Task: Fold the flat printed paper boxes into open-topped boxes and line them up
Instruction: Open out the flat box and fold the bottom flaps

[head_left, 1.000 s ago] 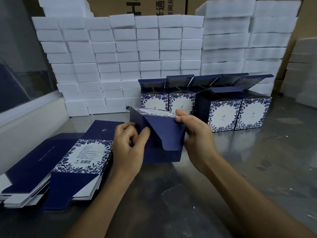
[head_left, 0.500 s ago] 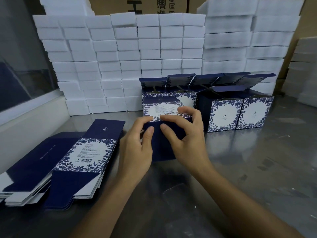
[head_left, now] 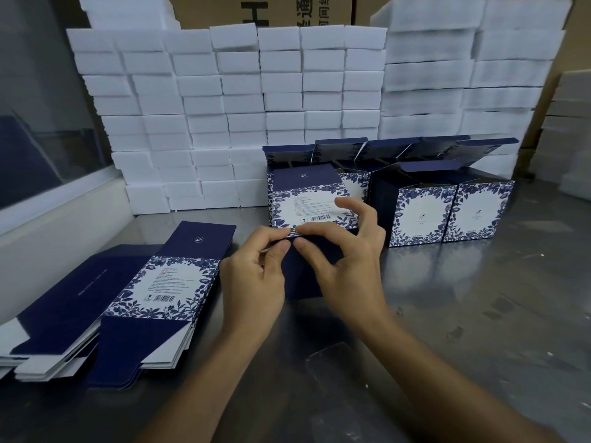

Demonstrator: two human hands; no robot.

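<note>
A navy box with a blue floral label panel (head_left: 307, 199) stands tipped on the steel table (head_left: 463, 314) in front of me, its barcode panel facing up. My left hand (head_left: 256, 276) and my right hand (head_left: 348, 260) both pinch the box's near edge where the navy flap meets the label panel, thumbs and forefingers almost touching. Behind it stand several folded open-topped boxes (head_left: 447, 209) in a row, lids raised. A stack of flat printed boxes (head_left: 160, 289) lies at the left.
A second, darker flat stack (head_left: 60, 302) lies at the far left by a white ledge. White foam blocks (head_left: 243, 100) are piled in a wall along the table's back, with more at the right (head_left: 572, 129). Cardboard cartons stand behind them.
The box has been turned so its label panel faces up, and the navy bottom flap has been folded down. Both hands have come together at the near edge.
</note>
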